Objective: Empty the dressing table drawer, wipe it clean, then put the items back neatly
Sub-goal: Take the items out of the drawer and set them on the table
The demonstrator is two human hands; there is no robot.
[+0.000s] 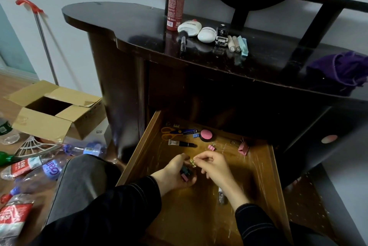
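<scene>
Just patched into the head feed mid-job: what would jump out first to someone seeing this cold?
The open wooden drawer at bottom centre, where the left hand holds a few binder clips and the right hand pinches a small gold clip beside it. At the drawer's back lie orange-handled scissors and a pink compact. Left on the floor, an open cardboard box sits among plastic bottles.

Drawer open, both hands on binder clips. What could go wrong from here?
1. The left hand cups several clips while the right hand pinches a yellow clip beside it; an overfull palm may spill them back into the drawer.
2. The small silver item lies by the right wrist, easy to miss or knock.
3. The scissors at the back lie near a blue clip; a careless grab there may meet the blades.
</scene>
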